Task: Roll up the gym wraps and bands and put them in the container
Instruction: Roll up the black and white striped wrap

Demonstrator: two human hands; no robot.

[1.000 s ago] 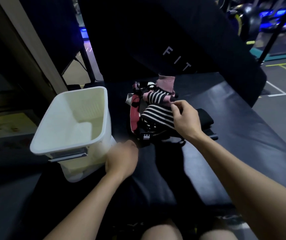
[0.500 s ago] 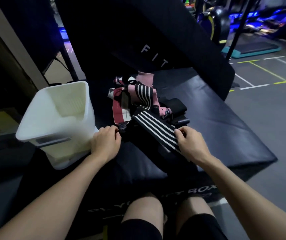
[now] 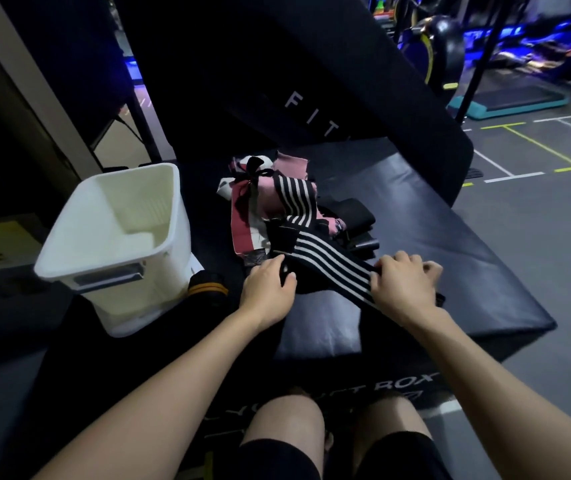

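A black wrap with white stripes (image 3: pixel 325 259) stretches across the black padded box (image 3: pixel 415 237) in front of me. My left hand (image 3: pixel 270 289) pinches its dark end on the left. My right hand (image 3: pixel 403 285) grips the striped part on the right. Behind them lies a heap of pink, black and striped wraps and bands (image 3: pixel 270 199). The white plastic container (image 3: pixel 117 233) stands to the left with nothing visible inside. A black roll with yellow stripes (image 3: pixel 207 289) sits just in front of the container.
A tall black pad marked with letters (image 3: pixel 311 98) leans behind the heap. The box's right and front edges drop to the grey gym floor (image 3: pixel 536 220). Gym machines stand at the far right. My knees are below the front edge.
My right hand has pulled the striped wrap out of the heap toward me. My left hand has moved up from the pad and taken its dark end.
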